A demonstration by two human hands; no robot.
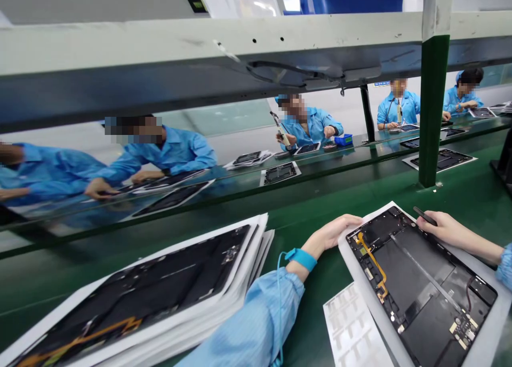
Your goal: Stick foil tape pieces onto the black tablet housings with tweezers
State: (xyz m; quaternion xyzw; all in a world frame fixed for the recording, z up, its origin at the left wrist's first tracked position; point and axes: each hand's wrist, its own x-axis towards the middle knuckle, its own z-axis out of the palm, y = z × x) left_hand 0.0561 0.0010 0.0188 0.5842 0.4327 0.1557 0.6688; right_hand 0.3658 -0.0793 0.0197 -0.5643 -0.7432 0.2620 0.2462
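Note:
My left hand [338, 231], with a blue wrist strap [302, 259] on it, grips the upper left edge of a white sheet [347, 245]. On this sheet lies an open black tablet housing [420, 281], with an orange flex cable [374, 268] and a small circuit board [464, 327] inside. Held in my right hand [442, 229] is a slim black tool [424, 216], its kind unclear, above the housing's far edge. A label sheet with grey T-shaped pieces [352, 324] lies beside the housing, partly under the white sheet.
To the left stands a stack of tablet housings [172, 276] with white sheets between. A green post [430, 111] rises behind my right hand, and a shelf beam [224, 47] crosses overhead. Several co-workers in blue sit across the green conveyor line [224, 223], which carries more housings [280, 173].

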